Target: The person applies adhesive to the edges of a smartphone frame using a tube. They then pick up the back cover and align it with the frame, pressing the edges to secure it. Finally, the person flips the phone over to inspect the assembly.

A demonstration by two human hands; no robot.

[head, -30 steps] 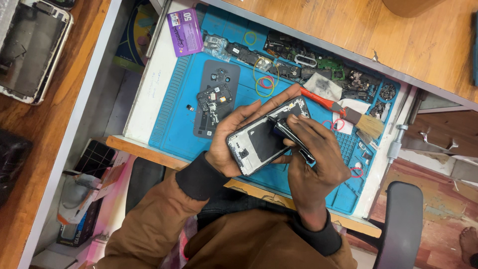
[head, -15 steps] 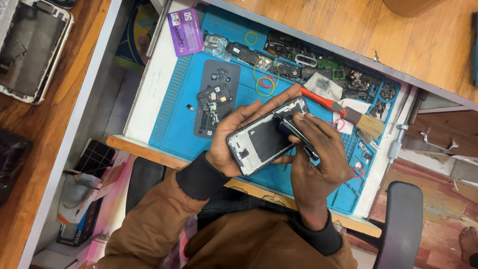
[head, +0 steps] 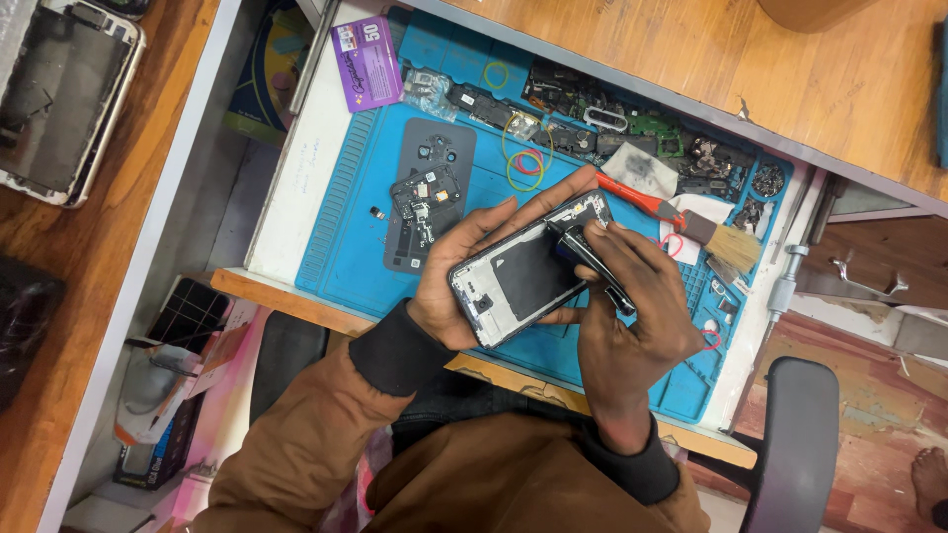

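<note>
My left hand (head: 464, 271) grips an opened phone frame (head: 523, 268), back side up, its dark inner plate showing, held over a blue work mat (head: 346, 237). My right hand (head: 637, 316) pinches a thin dark tool (head: 592, 265) against the phone's upper right end. Both hands meet at the phone, above the mat's near edge.
A black phone back panel with loose parts (head: 427, 192) lies on the mat to the left. Small circuit parts (head: 632, 123) fill the mat's far row, beside a red-handled brush (head: 691, 222), rubber bands (head: 523, 163) and a purple card (head: 365, 61). Another opened device (head: 59, 99) rests at far left.
My right hand's fingers have shifted along the phone's upper right end, working the dark tool there. My left hand keeps the phone in nearly the same place.
</note>
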